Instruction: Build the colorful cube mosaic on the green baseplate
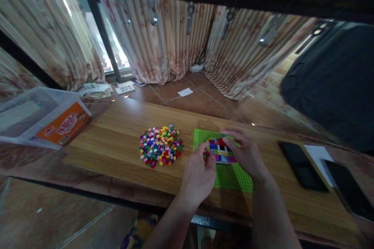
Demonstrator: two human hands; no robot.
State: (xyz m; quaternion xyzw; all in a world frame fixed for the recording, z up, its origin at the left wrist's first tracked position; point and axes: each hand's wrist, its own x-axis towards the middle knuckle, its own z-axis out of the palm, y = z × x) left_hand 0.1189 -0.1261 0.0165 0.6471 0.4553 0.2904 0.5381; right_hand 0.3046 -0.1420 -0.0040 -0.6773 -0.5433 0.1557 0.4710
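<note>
A green studded baseplate point(230, 179) lies on the wooden table point(117, 136). On it sits a small patch of coloured bricks point(221, 151) laid in rows. My left hand point(198, 173) is at the patch's left edge, fingers curled with the thumb and forefinger pinched near the bricks. My right hand point(244, 149) rests over the patch's top right side, fingers bent and touching it. A loose heap of small multicoloured bricks point(160, 146) lies to the left of the baseplate, apart from both hands.
A clear plastic box point(35, 113) with an orange label stands at the table's left end. Two dark phones point(302, 165) point(349, 190) and a white card point(320, 155) lie at the right. Curtains hang beyond; papers lie on the tiled floor.
</note>
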